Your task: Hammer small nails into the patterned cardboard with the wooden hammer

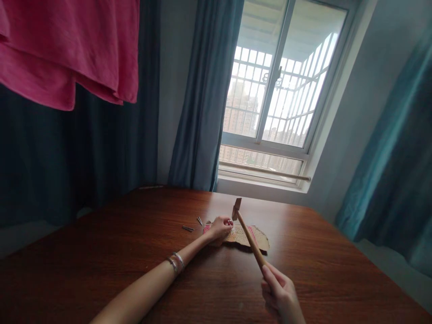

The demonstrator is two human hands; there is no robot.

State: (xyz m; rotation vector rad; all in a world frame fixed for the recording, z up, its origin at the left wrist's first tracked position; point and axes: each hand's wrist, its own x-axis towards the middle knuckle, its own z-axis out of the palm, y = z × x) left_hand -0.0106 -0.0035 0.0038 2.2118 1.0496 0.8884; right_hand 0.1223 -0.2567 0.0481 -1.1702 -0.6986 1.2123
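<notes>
My right hand (pixel 279 290) is wrapped round the wooden handle of a hammer (pixel 249 236). The hammer's head is raised just beyond my left hand (pixel 222 226). Closed fingertips on my left hand pinch something small that I cannot make out, over a flat tan piece (pixel 258 236). This piece is dotted with small marks or holes, has pink patches and an uneven edge, and lies on the brown wooden table (pixel 135 265). My left hand covers part of it.
Thin dark metal rods (pixel 188 228) lie left of the tan piece, with more slim rods (pixel 200 221) beside them. A pink cloth (pixel 101 49) hangs at upper left. Blue curtains (pixel 202 99) and a barred window (pixel 270 99) stand behind the table.
</notes>
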